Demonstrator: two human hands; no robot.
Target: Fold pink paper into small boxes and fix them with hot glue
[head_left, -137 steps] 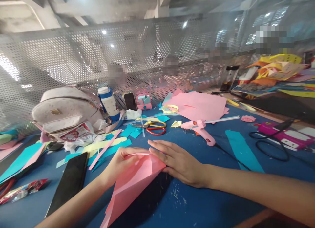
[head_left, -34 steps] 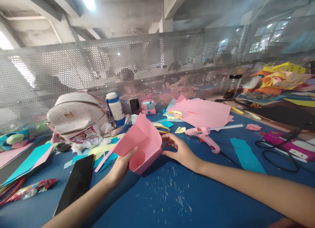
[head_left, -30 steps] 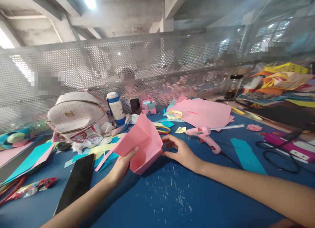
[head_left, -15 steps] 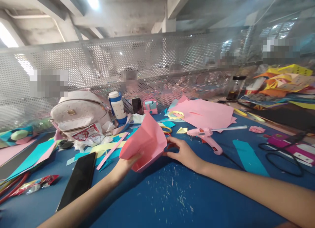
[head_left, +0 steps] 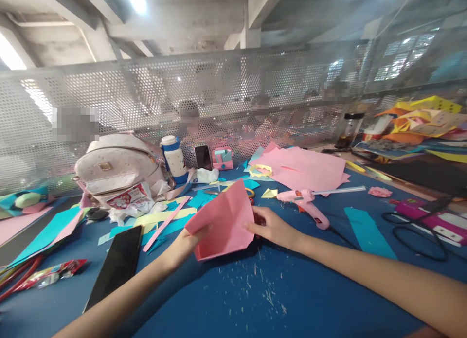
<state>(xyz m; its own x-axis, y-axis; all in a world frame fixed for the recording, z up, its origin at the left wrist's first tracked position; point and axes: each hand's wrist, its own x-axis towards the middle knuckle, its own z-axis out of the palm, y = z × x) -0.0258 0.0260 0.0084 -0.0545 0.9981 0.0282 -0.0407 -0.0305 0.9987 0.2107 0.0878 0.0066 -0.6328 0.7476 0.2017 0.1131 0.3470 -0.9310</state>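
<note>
A folded pink paper box (head_left: 226, 223) with a tall back flap is held just above the blue table, its inside facing me. My left hand (head_left: 191, 240) is closed on its left side, thumb inside the wall. On the right side, my right hand (head_left: 268, 226) pinches the box wall, thumb in front and fingers behind. Behind the box, scissors (head_left: 251, 194) with yellow and red handles are partly hidden. A pink glue gun (head_left: 306, 202) lies to the right of my right hand, with a clear glue stick (head_left: 341, 190) sticking out of its back.
A black phone (head_left: 116, 265) lies near my left forearm. A backpack (head_left: 118, 165) and a bottle (head_left: 174, 158) stand at the back left, before a perforated metal screen (head_left: 219, 80). Pink sheets (head_left: 302, 168) and a blue strip (head_left: 368, 233) lie right; paper scraps scatter the blue table (head_left: 233, 309).
The box has turned and tipped, its top flap lower and farther right. My right hand has gone from loosely spread fingers at its edge to gripping the right wall.
</note>
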